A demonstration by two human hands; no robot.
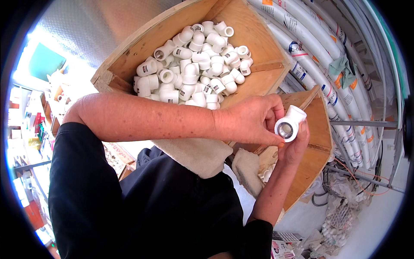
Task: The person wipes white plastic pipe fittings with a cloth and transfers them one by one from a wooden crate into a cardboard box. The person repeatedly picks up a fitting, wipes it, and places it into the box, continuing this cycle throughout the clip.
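Observation:
Between my two hands is a white plastic elbow pipe fitting [294, 115], its metal-threaded socket facing up at me. My left hand [255, 118] reaches across from the left, thumb at the socket's rim and fingers behind it. From below, my right hand [295, 144] grips the same fitting on its other side, with the palm mostly hidden. Beyond my left forearm, a plywood bin [265, 76] holds a heap of similar white fittings [190, 69], several with dark printed labels. Some have threaded metal inserts.
A second plywood bin [318, 132] stands beneath and right of my hands, with a few white fittings [266, 173] low inside. Beige cloth [197, 155] drapes over the near edge. Wrapped white pipes [310, 61] lean along the right. Netted, bagged parts [339, 223] lie on the floor.

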